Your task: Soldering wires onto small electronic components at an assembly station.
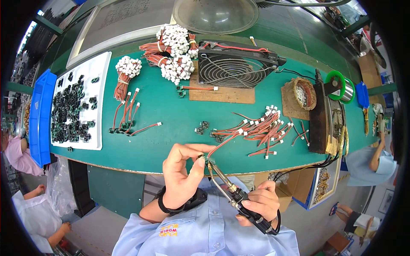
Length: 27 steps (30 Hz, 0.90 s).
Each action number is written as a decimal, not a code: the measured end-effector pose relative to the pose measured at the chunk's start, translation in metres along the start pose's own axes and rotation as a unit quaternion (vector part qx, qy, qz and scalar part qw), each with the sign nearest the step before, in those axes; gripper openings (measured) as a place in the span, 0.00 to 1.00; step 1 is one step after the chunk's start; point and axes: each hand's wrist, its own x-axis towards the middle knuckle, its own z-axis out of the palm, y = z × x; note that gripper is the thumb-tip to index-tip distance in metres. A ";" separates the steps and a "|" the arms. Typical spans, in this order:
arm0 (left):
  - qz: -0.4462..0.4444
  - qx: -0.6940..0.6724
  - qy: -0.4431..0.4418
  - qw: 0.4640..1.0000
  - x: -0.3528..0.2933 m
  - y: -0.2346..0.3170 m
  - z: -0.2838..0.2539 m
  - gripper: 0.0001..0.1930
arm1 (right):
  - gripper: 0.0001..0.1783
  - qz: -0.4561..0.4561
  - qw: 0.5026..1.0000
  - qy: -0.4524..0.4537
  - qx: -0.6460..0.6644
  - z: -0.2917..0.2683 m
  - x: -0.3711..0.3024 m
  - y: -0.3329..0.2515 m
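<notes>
Looks to me like an electronics workshop, on a factory floor where wiring is done by hand. The right grip (pixel 260 202) has a soldering iron (pixel 240 196), and ahead and to its right stands a spool of solder (pixel 348 91). Beyond both grips a black fan (pixel 232 70) sits on the green surface (pixel 179 123). Bundles of plugged wires (pixel 177 68) lie ahead of the left grip (pixel 185 166), a white tray (pixel 100 106) of little circuit boards (pixel 68 113) off to its left. Well out to either side are other people (pixel 365 166).
</notes>
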 end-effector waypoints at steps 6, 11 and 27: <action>0.018 0.018 0.009 1.000 -0.001 0.000 0.001 0.06 | 0.24 -0.001 1.000 -0.006 0.003 -0.001 0.001 0.000; 0.019 0.027 0.015 0.999 -0.001 0.001 0.000 0.06 | 0.23 0.008 1.000 -0.018 0.002 -0.004 0.002 0.000; -0.152 -0.208 -0.031 0.966 0.010 0.023 -0.007 0.07 | 0.24 0.290 0.883 0.322 -0.182 -0.028 0.021 0.072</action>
